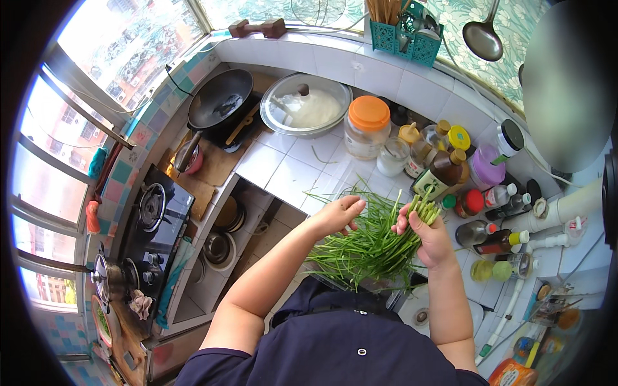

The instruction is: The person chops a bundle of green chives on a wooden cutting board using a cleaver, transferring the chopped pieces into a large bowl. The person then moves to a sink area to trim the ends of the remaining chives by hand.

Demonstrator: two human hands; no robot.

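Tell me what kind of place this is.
Most likely a small home kitchen. A gas stove sits by the window, a black wok rests on the tiled counter, and sauce bottles crowd the wall. The left hand and right hand handle green chives.

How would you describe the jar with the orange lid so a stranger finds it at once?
Start at the big lidded bowl on the white tiled counter. Immediately right of it stands the jar. It is clear and squat, and its wide orange lid is the largest cap among the bottles.
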